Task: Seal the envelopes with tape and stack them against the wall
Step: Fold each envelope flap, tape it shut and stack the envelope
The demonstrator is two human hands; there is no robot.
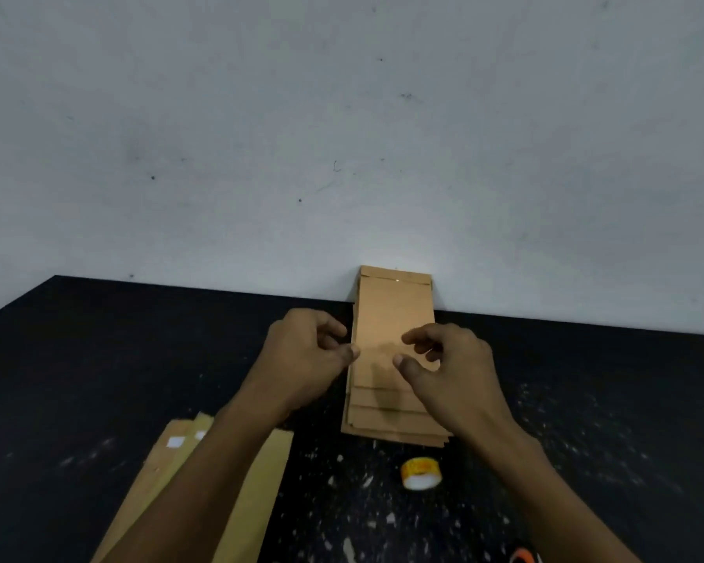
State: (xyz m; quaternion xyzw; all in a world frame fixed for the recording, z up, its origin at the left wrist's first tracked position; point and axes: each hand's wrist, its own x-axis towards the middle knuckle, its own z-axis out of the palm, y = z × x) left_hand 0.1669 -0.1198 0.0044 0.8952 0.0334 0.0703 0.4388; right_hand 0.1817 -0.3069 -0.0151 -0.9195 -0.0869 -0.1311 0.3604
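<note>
A stack of brown envelopes [391, 319] leans with its top edge against the pale wall [342, 136] and its lower edges fanned out in steps on the black speckled surface [98, 359]. Both hands hover over the middle of the front envelope. The left hand [305, 351] sits at the stack's left edge, fingers curled loosely with the thumb tip just at the paper's edge; whether it actually pinches the envelope cannot be told, and its grip looks narrow and relaxed. The right hand [448, 359] is over the right half of the stack, fingers bent and slightly spread, thumb pointing left, its grip loose and holding nothing that shows; whether the fingertips touch the paper is unclear. Nearer the person, just below the foot of the stack and apart from it, a small roll of tape [420, 473] with a yellow-orange core lies on the surface. To the lower left, partly under the left forearm, lies a second pile of brown envelopes [159, 481] flat on the surface, with small white patches near its top corners. At the bottom edge, right of centre, part of an orange and black object [523, 556] shows, too cropped to identify.
</note>
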